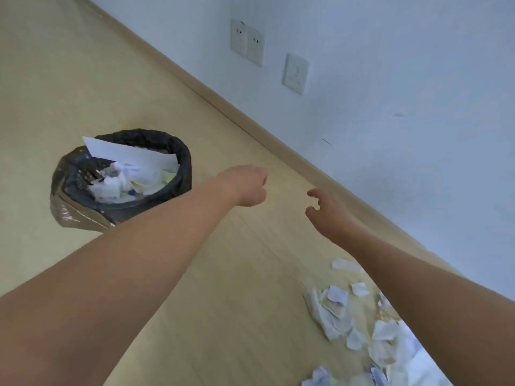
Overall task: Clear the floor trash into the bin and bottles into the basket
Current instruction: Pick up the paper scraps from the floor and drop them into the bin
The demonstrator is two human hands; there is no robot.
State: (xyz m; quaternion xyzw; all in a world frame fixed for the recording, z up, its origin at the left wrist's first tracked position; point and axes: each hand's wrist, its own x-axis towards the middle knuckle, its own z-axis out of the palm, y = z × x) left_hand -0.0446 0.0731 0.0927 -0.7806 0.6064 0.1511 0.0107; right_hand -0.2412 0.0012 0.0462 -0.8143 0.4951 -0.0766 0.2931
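A round bin [178, 151] lined with a black bag stands on the floor at the left, holding crumpled paper and a large white sheet. My left hand [250, 185] hangs in the air just right of the bin, its fingers curled under and hidden; I see nothing in it. My right hand [326, 211] is stretched out further right with fingers loosely spread and empty. A heap of torn white paper scraps [362, 324] lies on the floor at the lower right, partly under my right forearm. No bottles or basket show.
A pale wooden floor [111, 79] runs to a skirting board [250, 121] and a white wall with three sockets [295, 73]. A crumpled part of the bag [72, 215] bulges from the bin's near side.
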